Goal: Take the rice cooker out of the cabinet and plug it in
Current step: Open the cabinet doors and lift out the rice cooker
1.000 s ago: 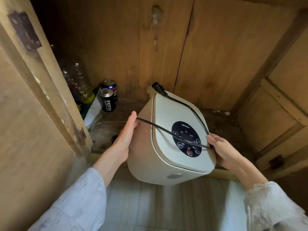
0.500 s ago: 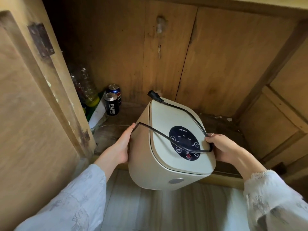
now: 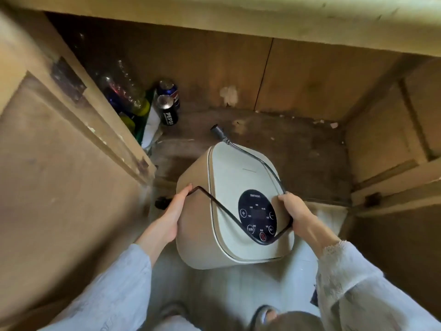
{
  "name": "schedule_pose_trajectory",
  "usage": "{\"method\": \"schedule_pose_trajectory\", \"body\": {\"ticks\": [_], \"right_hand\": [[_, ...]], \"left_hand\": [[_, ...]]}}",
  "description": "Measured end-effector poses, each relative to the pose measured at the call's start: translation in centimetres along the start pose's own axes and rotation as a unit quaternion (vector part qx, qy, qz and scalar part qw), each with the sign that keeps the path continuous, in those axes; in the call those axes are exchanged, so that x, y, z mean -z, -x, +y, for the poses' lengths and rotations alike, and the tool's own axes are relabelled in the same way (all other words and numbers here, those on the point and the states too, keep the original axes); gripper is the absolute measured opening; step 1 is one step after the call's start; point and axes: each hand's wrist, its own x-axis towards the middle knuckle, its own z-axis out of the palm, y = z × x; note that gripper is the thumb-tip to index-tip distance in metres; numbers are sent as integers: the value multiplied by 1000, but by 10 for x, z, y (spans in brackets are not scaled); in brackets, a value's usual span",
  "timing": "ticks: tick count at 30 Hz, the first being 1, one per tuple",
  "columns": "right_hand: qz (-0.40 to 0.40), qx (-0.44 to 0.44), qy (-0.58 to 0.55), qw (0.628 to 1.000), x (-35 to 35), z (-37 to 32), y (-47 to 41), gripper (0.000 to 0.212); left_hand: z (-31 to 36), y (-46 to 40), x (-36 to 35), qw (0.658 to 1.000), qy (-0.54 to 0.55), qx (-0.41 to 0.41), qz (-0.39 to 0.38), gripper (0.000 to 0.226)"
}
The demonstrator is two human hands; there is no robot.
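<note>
Both hands clasp the rice cooker [image 3: 235, 209] from opposite sides in the head view, at the centre of the frame. Left hand [image 3: 170, 217]: palm flat against the beige side wall, fingers extended and close together, fingertips reaching the upper edge where a bend of the black power cord [image 3: 223, 209] passes under them. Right hand [image 3: 294, 212]: fingers curled over the lid's right edge, closed on the cooker and on the cord where it runs along that edge. Neither hand is fully closed; each is spread to the width of the body it presses.

Cord: lies across the white lid, crossing the lower part of the dark round control panel [image 3: 257, 216], looping up the right edge and ending in a black connector [image 3: 216, 130] that projects past the lid's far corner.

Cooker: tilted, held in front of the open wooden cabinet [image 3: 298, 144], partly over its front sill and partly over the pale floor [image 3: 241, 287] below.

Upper left of the frame: two Pepsi cans [image 3: 168, 103] stand touching, beside clear plastic bottles [image 3: 124, 89] against the cabinet's left wall. Light sleeves [image 3: 114, 290] cover both forearms in the lower frame.
</note>
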Motion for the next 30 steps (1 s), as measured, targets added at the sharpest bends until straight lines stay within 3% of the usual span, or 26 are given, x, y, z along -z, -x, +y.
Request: {"method": "schedule_pose_trajectory", "body": {"ticks": [15, 22, 30], "right_hand": [[-24, -87, -27, 996, 46, -6, 260, 27], [-41, -60, 12, 997, 90, -54, 372, 41], [-42, 12, 23, 999, 139, -99, 447, 42]], "left_hand": [[5, 264, 50, 995, 15, 77, 55, 53], [45, 374, 52, 996, 15, 73, 51, 38], [92, 457, 39, 999, -6, 9, 31, 24]]}}
